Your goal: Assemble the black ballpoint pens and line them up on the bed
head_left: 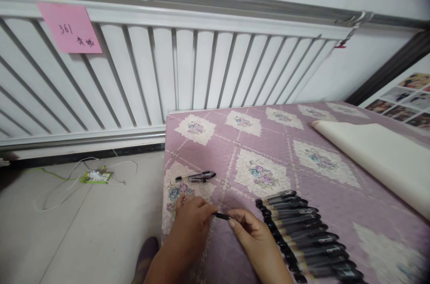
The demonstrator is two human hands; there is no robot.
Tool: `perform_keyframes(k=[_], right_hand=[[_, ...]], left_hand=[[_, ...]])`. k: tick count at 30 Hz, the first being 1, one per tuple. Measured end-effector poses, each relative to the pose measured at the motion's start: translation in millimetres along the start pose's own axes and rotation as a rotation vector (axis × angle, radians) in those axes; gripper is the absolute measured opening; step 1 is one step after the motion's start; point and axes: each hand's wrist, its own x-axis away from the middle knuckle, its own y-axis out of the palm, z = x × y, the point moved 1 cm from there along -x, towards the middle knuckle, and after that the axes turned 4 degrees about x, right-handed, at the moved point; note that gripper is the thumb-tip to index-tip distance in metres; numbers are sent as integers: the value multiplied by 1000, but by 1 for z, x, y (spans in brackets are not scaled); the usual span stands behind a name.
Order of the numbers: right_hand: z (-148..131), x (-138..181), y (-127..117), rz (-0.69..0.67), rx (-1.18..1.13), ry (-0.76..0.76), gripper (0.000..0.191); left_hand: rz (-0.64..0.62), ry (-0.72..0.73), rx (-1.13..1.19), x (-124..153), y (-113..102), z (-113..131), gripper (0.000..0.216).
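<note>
A black pen spans the gap between my two hands, low over the purple flowered bed cover. My left hand is closed around its left end. At the other end, the thumb and fingers of my right hand pinch it. Much of the pen is hidden by the fingers. Just beyond my left hand lie a clear-barrelled pen with black ends and a short black piece beside it. To the right of my right hand, many capped pens lie side by side in a slanting row.
The flowered cover ends at a left edge above a tiled floor. A power strip with cables lies there. A white radiator runs behind, with a pink note on it. A cream rolled sheet lies at right.
</note>
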Motion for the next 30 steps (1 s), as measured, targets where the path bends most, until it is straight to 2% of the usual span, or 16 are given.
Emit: perform_keyframes(k=[14,20,25,28,30], right_hand=[[5,1,1,14,53,-41,21],[3,2,0,30,174,-107,20],[1,5,2,90,335,-206,33],[1,6,2,108,368,-214,39],[0,6,1,105,350,-198,37]], left_hand=[[74,31,74,0,5,-2,28],[74,33,67,0,4,0,26],[74,70,85,-1,6,-2,23],[81,73,102,-1,7,-3,24],[85,68,109,-1,6,-2,24]])
